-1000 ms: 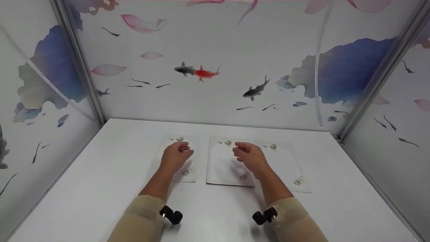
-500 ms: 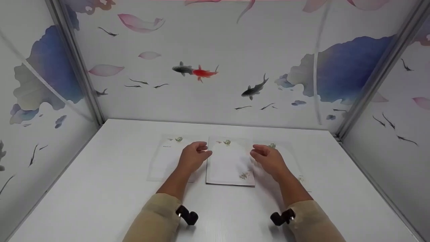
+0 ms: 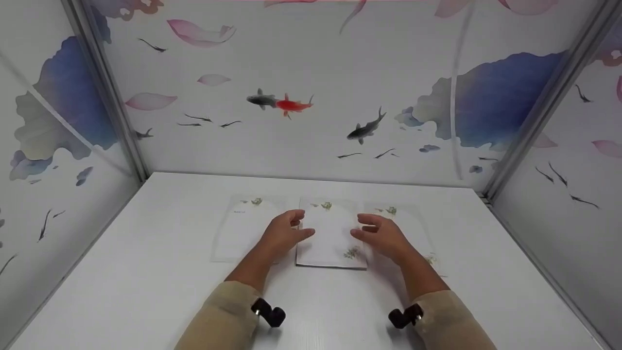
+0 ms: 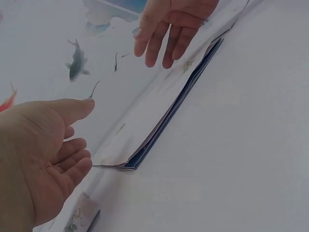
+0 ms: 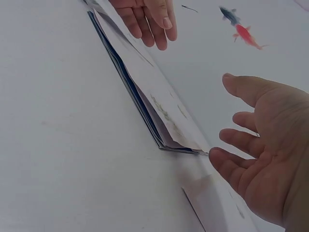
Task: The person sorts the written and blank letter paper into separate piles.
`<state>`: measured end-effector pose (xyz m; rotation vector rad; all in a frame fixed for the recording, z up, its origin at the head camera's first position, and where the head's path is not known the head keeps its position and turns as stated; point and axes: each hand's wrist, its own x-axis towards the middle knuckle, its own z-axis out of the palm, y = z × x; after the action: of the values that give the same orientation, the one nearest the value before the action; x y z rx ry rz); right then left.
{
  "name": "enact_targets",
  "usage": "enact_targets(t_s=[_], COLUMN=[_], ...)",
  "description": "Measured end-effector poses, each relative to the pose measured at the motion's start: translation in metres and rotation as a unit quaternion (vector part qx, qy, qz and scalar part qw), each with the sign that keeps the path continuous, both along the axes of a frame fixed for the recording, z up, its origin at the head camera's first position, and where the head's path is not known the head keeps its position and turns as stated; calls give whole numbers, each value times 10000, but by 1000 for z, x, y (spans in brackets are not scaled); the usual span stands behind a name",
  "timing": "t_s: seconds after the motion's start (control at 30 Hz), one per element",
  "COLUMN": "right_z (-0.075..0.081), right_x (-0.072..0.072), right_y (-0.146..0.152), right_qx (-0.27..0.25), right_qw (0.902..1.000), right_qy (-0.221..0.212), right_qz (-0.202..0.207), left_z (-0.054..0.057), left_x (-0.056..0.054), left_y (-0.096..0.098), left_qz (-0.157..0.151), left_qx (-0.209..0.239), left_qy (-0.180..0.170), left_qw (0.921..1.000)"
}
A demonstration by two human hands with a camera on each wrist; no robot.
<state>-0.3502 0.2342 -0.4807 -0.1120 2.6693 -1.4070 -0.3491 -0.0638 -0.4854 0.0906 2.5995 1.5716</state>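
In the head view a stack of paper sheets (image 3: 330, 238), white with small printed flowers, lies in the middle of the table. Its layered edge, with dark blue between the sheets, shows in both wrist views. My left hand (image 3: 286, 233) hovers at the stack's left side, thumb and fingers spread apart. On the other side my right hand (image 3: 384, 236) is held the same way, its palm facing the left. Neither hand holds anything; the little fingers appear close to or touching the stack's side edges, I cannot tell which.
A similar flowered sheet (image 3: 238, 233) lies left of the stack, and another sheet (image 3: 413, 218) lies right of it, partly under the right hand. The white table (image 3: 146, 291) is enclosed by panels (image 3: 301, 146) printed with fish and petals.
Both hands have moved right from over the left sheet and the middle stack to the stack's two sides. Since half a second ago, the thumbs have spread farther from the fingers.
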Motion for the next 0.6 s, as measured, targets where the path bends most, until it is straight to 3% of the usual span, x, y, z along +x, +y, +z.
enact_targets(t_s=[0.37,0.6], right_z=[-5,-4], right_x=[4,8], right_y=[-10,-13], right_qx=[796,1325], right_qw=[9962,9897], right_qy=[-333,-83], right_qz=[153,544], left_z=[-8,-5], left_x=[4,7], left_y=[-2,-1], left_qz=[-664,-1088], left_qx=[-1027,-1607], left_qy=[207,126], left_qw=[9923,9809])
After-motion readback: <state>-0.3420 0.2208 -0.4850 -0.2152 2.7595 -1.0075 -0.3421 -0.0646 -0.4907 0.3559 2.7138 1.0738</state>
